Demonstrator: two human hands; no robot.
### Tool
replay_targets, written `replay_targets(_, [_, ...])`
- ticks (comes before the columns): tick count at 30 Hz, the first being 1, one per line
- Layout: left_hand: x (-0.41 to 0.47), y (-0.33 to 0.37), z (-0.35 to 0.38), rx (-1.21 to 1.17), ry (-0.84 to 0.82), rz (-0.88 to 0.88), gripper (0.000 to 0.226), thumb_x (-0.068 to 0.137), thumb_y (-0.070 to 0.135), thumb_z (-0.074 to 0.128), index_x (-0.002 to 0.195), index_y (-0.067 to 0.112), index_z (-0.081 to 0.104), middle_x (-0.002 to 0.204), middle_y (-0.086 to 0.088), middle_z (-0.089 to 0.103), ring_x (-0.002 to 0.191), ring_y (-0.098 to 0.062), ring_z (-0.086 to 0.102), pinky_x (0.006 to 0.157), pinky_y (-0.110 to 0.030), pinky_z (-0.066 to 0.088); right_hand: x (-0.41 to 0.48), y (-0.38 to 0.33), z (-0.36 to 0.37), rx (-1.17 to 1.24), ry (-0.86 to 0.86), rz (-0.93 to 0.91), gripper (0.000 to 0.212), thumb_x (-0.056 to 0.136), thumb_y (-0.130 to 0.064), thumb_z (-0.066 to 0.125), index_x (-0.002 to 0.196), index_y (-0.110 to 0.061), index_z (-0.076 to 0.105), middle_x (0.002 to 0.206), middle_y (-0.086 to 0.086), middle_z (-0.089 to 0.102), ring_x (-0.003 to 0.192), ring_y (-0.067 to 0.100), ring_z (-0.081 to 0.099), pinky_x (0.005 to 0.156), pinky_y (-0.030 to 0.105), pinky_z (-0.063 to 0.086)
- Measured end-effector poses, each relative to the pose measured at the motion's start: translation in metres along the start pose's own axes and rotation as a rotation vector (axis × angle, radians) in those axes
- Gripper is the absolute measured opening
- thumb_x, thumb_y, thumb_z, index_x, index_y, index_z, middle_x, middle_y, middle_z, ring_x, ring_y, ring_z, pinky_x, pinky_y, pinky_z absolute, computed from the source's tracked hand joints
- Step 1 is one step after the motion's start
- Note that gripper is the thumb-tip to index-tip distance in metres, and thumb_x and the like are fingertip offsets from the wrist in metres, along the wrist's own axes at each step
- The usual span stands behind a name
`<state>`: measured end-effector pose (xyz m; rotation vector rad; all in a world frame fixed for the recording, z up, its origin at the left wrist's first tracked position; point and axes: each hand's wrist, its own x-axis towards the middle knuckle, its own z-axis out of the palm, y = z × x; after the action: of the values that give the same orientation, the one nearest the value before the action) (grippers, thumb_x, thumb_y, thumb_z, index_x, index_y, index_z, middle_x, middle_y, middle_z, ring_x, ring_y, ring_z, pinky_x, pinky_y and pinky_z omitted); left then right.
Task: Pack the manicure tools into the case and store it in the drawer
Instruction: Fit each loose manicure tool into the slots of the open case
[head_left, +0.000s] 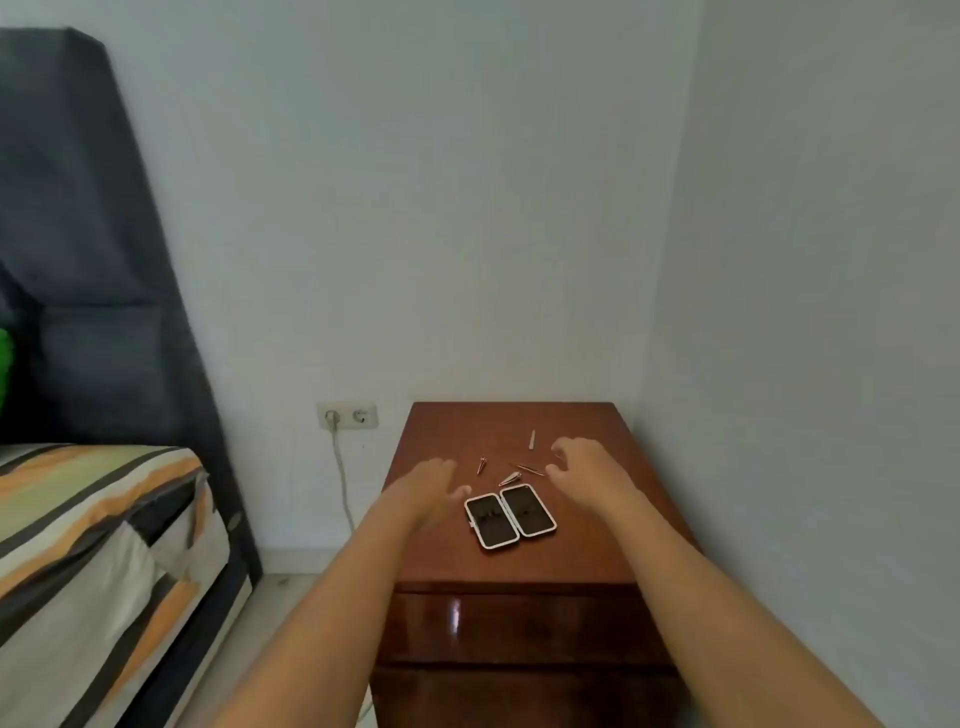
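Both hands, left hand and right hand, hover with released grip beside the open case. Better pinch each loose tool by its middle, one at a time.

No text, label, brand, number or sign can be read anywhere. The open case shows only dark lining inside, the small metal tools bear no visible marks, and the wall socket is plain.

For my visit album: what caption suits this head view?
Both hands, left hand and right hand, hover over the open case and scattered tools.
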<state>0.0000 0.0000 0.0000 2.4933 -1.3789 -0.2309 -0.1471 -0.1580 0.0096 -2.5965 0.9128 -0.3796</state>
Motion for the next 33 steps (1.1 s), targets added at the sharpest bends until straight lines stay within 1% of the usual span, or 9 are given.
replay_targets(5, [0.031, -0.027, 0.053, -0.001, -0.164, -0.084, 0.056, 0.095, 0.044, 0.041, 0.137, 0.007, 0.036, 0.144, -0.013, 0.038, 0.131, -0.026, 0.036, 0.106, -0.038, 0.032, 0.043, 0.021, 0.039, 0.034, -0.094, 0.082, 0.034, 0.089, -0.022, 0.049, 0.121, -0.013, 0.055, 0.123, 0.011, 0.058, 0.112, 0.028, 0.055, 0.093, 0.041, 0.048])
replay_targets(8, [0.048, -0.045, 0.079, -0.062, -0.208, -0.107, 0.077, 0.091, 0.055, 0.042, 0.147, 0.007, 0.018, 0.155, -0.011, 0.019, 0.142, -0.024, 0.019, 0.113, -0.038, 0.022, 0.075, 0.031, 0.064, 0.08, -0.157, 0.102, 0.034, 0.087, -0.016, 0.048, 0.121, -0.013, 0.055, 0.123, 0.012, 0.059, 0.109, 0.028, 0.056, 0.094, 0.041, 0.048])
replay_targets(11, [0.059, -0.057, 0.101, -0.132, -0.23, -0.07, 0.095, 0.083, 0.066, 0.044, 0.149, 0.01, 0.004, 0.159, -0.007, 0.0, 0.146, -0.019, -0.001, 0.116, -0.036, 0.008, 0.109, 0.039, 0.088, 0.095, -0.237, 0.093, 0.032, 0.088, -0.01, 0.047, 0.118, -0.014, 0.058, 0.123, 0.012, 0.058, 0.109, 0.028, 0.056, 0.096, 0.04, 0.047])
replay_targets(14, [0.071, -0.062, 0.116, -0.152, -0.197, 0.01, 0.11, 0.074, 0.073, 0.049, 0.149, 0.012, -0.001, 0.159, -0.005, -0.007, 0.145, -0.015, -0.009, 0.114, -0.031, -0.004, 0.139, 0.038, 0.107, 0.066, -0.282, 0.022, 0.036, 0.089, -0.004, 0.046, 0.122, -0.013, 0.058, 0.128, 0.014, 0.055, 0.117, 0.03, 0.052, 0.102, 0.041, 0.043])
replay_targets(19, [0.084, -0.071, 0.133, -0.089, -0.132, 0.113, 0.126, 0.062, 0.079, 0.055, 0.149, 0.01, -0.005, 0.158, -0.003, -0.008, 0.144, -0.011, -0.011, 0.115, -0.028, -0.009, 0.169, 0.04, 0.128, -0.126, -0.36, -0.115, 0.038, 0.086, 0.0, 0.048, 0.119, -0.016, 0.06, 0.124, 0.011, 0.052, 0.12, 0.028, 0.046, 0.101, 0.043, 0.041])
replay_targets(24, [0.09, -0.077, 0.138, -0.105, -0.055, 0.145, 0.127, 0.059, 0.082, 0.056, 0.149, 0.011, 0.0, 0.159, -0.001, -0.001, 0.145, -0.01, -0.006, 0.115, -0.026, -0.007, 0.176, 0.042, 0.132, -0.214, -0.337, -0.142, 0.013, 0.087, -0.01, 0.057, 0.097, -0.014, 0.064, 0.108, 0.009, 0.055, 0.109, 0.028, 0.049, 0.09, 0.042, 0.046])
replay_targets(26, [0.09, -0.077, 0.139, -0.109, -0.029, 0.153, 0.126, 0.06, 0.082, 0.055, 0.149, 0.012, 0.001, 0.159, -0.001, 0.0, 0.145, -0.009, -0.005, 0.116, -0.026, -0.006, 0.175, 0.042, 0.133, -0.176, -0.326, -0.137, 0.01, 0.088, -0.008, 0.053, 0.091, -0.011, 0.062, 0.106, 0.011, 0.053, 0.104, 0.03, 0.052, 0.089, 0.045, 0.047])
replay_targets(28, [0.088, -0.077, 0.14, -0.11, -0.007, 0.153, 0.124, 0.061, 0.082, 0.053, 0.149, 0.012, 0.001, 0.159, 0.0, 0.0, 0.145, -0.008, -0.004, 0.115, -0.025, -0.007, 0.175, 0.044, 0.134, -0.102, -0.3, -0.129, 0.015, 0.089, -0.003, 0.046, 0.089, -0.009, 0.059, 0.104, 0.012, 0.051, 0.098, 0.032, 0.055, 0.088, 0.046, 0.047])
replay_targets(33, [0.086, -0.076, 0.141, -0.085, 0.033, 0.162, 0.123, 0.063, 0.083, 0.049, 0.149, 0.011, 0.001, 0.159, -0.001, -0.001, 0.144, -0.008, -0.004, 0.113, -0.022, -0.009, 0.172, 0.041, 0.134, -0.008, -0.3, -0.168, 0.012, 0.092, -0.005, 0.045, 0.094, -0.006, 0.057, 0.097, 0.003, 0.041, 0.096, 0.027, 0.051, 0.085, 0.036, 0.043])
